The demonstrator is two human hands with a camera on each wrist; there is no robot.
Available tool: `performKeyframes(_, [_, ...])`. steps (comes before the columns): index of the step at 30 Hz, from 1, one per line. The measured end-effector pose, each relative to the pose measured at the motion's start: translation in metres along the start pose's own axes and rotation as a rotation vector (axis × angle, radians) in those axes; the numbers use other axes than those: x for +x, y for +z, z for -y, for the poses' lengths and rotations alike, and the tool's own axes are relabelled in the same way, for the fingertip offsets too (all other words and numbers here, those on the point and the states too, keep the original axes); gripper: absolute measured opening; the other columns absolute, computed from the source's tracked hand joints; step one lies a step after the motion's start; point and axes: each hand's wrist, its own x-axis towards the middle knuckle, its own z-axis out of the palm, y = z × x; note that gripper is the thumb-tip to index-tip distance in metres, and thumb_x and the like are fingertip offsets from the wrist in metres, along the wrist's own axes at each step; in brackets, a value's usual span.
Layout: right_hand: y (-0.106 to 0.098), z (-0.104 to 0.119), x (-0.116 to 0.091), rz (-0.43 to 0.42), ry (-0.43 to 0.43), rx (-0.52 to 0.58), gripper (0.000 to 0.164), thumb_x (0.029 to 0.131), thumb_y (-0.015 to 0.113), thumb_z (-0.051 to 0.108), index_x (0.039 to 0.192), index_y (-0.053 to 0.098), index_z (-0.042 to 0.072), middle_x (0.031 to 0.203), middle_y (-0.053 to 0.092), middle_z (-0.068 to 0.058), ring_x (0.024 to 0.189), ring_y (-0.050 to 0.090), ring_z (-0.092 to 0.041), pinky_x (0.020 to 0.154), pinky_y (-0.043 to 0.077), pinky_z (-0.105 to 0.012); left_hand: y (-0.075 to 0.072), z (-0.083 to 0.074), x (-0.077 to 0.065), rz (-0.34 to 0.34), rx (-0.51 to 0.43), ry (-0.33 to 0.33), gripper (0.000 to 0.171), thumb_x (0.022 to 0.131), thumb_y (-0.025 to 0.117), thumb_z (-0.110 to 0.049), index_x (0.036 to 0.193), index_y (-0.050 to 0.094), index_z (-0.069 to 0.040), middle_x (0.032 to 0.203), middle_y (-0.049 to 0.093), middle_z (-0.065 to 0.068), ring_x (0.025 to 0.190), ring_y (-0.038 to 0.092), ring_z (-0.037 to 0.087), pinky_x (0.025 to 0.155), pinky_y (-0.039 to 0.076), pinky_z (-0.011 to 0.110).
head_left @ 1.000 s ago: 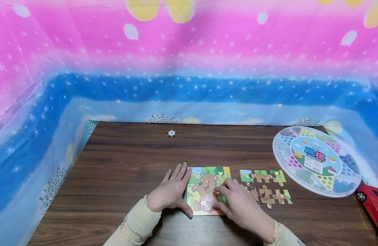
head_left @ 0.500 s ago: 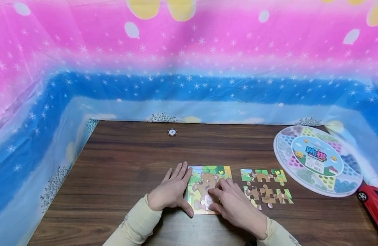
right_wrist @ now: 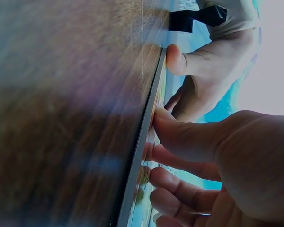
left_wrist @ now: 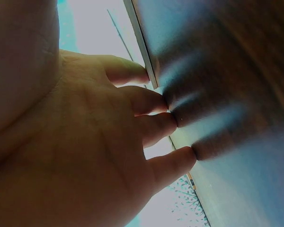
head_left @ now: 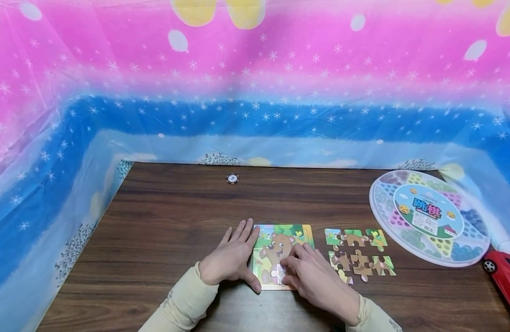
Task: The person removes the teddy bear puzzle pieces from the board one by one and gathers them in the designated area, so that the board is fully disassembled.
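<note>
A puzzle board [head_left: 263,244] printed with a brown bear lies flat on the table. My left hand [head_left: 231,258] rests along its left edge, fingers straight and spread, thumb at the near corner. In the left wrist view the left hand's fingertips [left_wrist: 173,163] touch the tabletop. On the bear's lower belly sits a pale lilac puzzle piece [head_left: 275,274]. My right hand [head_left: 317,274] pinches the piece's right side between thumb and curled index finger, covering part of the board. The right wrist view shows the right thumb [right_wrist: 173,130] low against the board's face, other fingers curled.
Several loose puzzle pieces [head_left: 361,263] lie in rough rows right of the board. A round Chinese checkers set [head_left: 429,216] stands behind them, with a red toy car [head_left: 503,281] at the right edge. A poker chip [head_left: 232,178] lies near the back edge.
My right hand has slid left over the board, its fingertips coming to the lilac piece, and now stays there. The left hand has kept its place at the board's edge.
</note>
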Motion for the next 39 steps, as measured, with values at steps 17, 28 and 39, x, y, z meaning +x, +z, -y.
performKeyframes(17, [0.0011, -0.0018, 0.0013, -0.038, -0.003, 0.080, 0.023, 0.079, 0.081, 0.028, 0.093, 0.068, 0.016, 0.085, 0.046, 0.009, 0.076, 0.041, -0.009, 0.065, 0.039, -0.024, 0.0000, -0.0002, 0.0001, -0.017, 0.013, 0.009, 0.138, 0.051, 0.086, -0.061, 0.154, 0.019, 0.000, 0.160, 0.008, 0.023, 0.147, 0.007, 0.036, 0.114, 0.015, 0.057])
performKeyframes(28, [0.0014, -0.0013, 0.0009, -0.028, 0.007, 0.123, 0.023, 0.081, 0.080, 0.026, 0.096, 0.067, 0.015, 0.085, 0.045, 0.008, 0.070, 0.041, -0.005, 0.062, 0.041, -0.023, 0.0016, 0.0011, 0.0005, -0.011, 0.013, 0.008, 0.137, 0.051, 0.085, -0.063, 0.155, 0.019, -0.002, 0.160, 0.007, 0.022, 0.147, 0.007, 0.036, 0.114, 0.015, 0.057])
performKeyframes(39, [0.0011, 0.0015, -0.0019, -0.138, -0.041, 0.137, 0.020, 0.078, 0.082, 0.018, 0.091, 0.067, 0.018, 0.087, 0.052, 0.011, 0.074, 0.050, -0.002, 0.065, 0.047, -0.023, 0.0012, 0.0012, 0.0008, -0.005, 0.011, 0.002, 0.138, 0.051, 0.085, -0.063, 0.155, 0.018, -0.002, 0.160, 0.007, 0.022, 0.147, 0.006, 0.035, 0.114, 0.014, 0.056])
